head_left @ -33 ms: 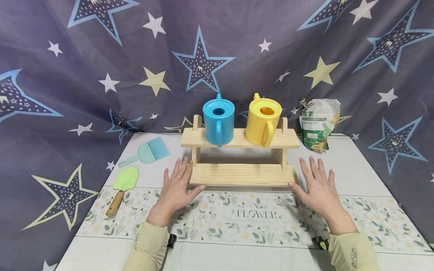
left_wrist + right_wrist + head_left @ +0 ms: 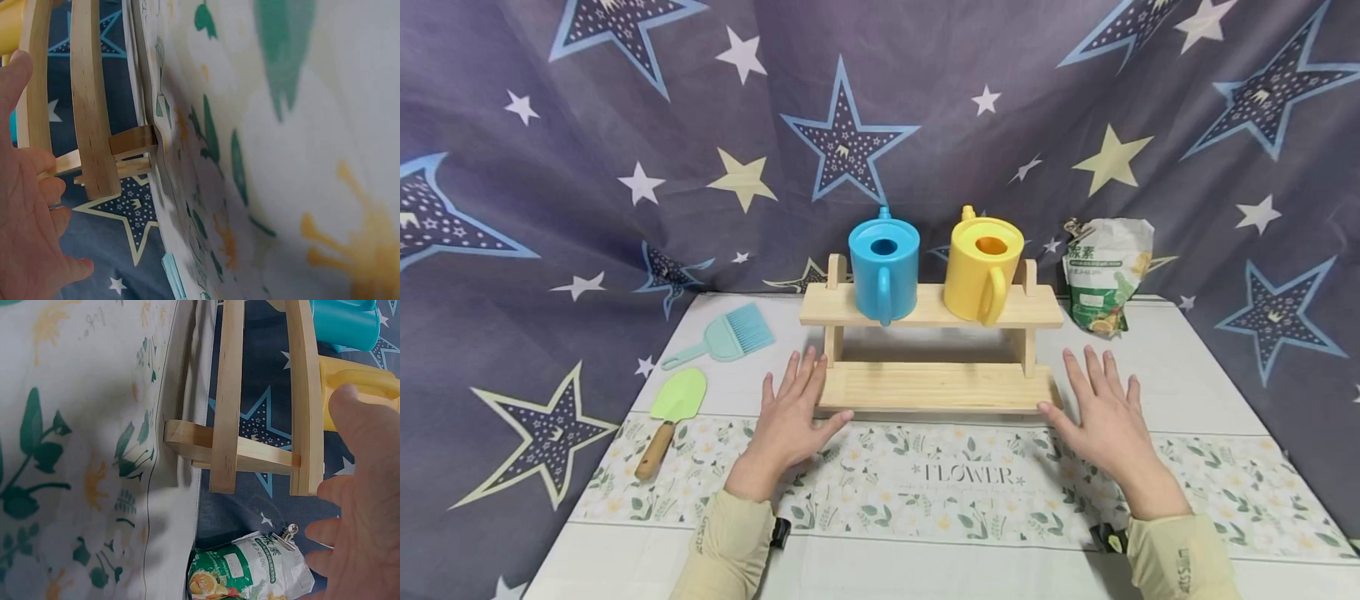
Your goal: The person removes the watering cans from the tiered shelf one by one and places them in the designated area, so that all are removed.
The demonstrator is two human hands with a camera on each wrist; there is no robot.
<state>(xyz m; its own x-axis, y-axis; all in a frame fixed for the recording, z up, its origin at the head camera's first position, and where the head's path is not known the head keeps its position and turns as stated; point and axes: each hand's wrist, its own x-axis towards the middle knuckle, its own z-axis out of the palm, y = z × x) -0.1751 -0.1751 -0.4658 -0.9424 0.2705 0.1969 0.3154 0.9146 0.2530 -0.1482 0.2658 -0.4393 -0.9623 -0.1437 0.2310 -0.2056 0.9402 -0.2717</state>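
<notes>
A two-tier wooden rack (image 2: pixel 936 388) stands mid-table. On its upper shelf sit a blue watering can (image 2: pixel 886 275) at left and a yellow watering can (image 2: pixel 981 271) at right, handles toward me. My left hand (image 2: pixel 786 425) is spread beside the rack's left end, its thumb near the lower shelf's front corner. At the opposite end my right hand (image 2: pixel 1105 425) is spread the same way, thumb close to that corner. Both hands hold nothing. In the wrist views, the left hand (image 2: pixel 28 206) and right hand (image 2: pixel 369 500) show extended fingers near the rack's ends.
Left of the rack lie a light blue dustpan-and-brush piece (image 2: pixel 726 336) and a green trowel (image 2: pixel 679 396) with a wooden handle. A clipped white-and-green bag (image 2: pixel 1107 279) stands at the back right. A floral cloth (image 2: pixel 880 492) covers the table before a star-printed curtain (image 2: pixel 925 100).
</notes>
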